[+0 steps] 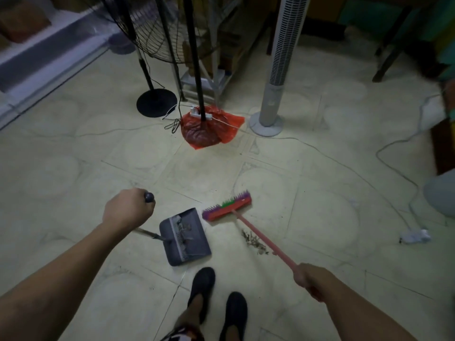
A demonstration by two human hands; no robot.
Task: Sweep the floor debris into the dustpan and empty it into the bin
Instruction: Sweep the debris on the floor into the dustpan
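Right hand [310, 279] fisted round the pink broom [227, 206] handle; left hand [128, 210] fisted round the dustpan [193, 243] handle. Debris [253, 242] lies on the floor [98, 168] beside the dustpan, under the broom handle.

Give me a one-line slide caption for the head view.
Left hand holds the long-handled dustpan, right hand grips the broom, with a debris pile on the floor right of the dustpan.

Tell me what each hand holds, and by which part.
The left hand grips the dustpan by the top of its long handle; the right hand grips the broom by its pink stick.
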